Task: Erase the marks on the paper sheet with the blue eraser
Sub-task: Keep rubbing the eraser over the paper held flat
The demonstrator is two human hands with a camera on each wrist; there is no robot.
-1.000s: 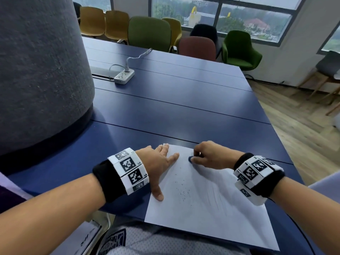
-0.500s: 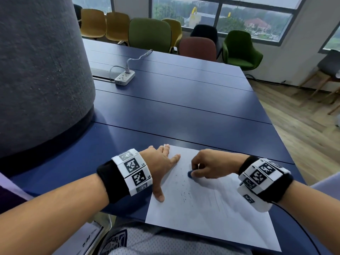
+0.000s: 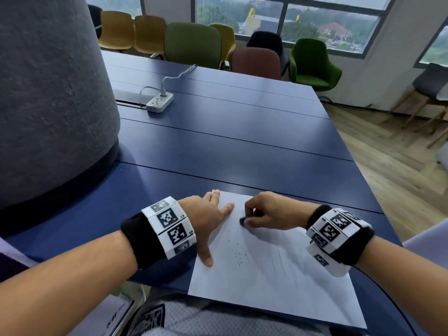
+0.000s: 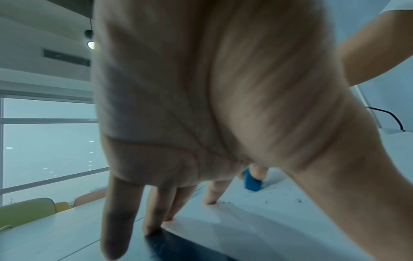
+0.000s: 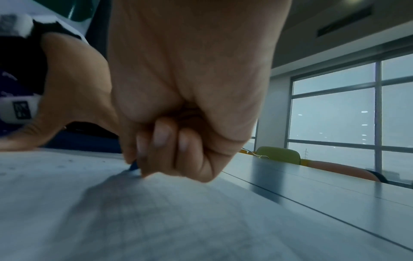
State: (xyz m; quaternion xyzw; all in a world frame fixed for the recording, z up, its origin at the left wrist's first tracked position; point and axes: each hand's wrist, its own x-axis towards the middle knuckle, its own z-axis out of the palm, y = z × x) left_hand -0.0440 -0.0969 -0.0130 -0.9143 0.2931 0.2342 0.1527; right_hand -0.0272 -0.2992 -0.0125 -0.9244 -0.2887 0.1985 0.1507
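Beside the grey pillar (image 3: 48, 93) — left hand (image 3: 206, 214) flat on paper sheet (image 3: 266, 275), right hand (image 3: 269, 212) pinching blue eraser (image 3: 242, 221) (crumbs (image 3: 238, 253) nearby).

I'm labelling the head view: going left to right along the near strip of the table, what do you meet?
Left hand pressed flat on the paper sheet's left edge → blue eraser → right hand pinching the eraser.

Head view downward over table (image 3: 242, 146), wrist views low, close, perhaps blurred
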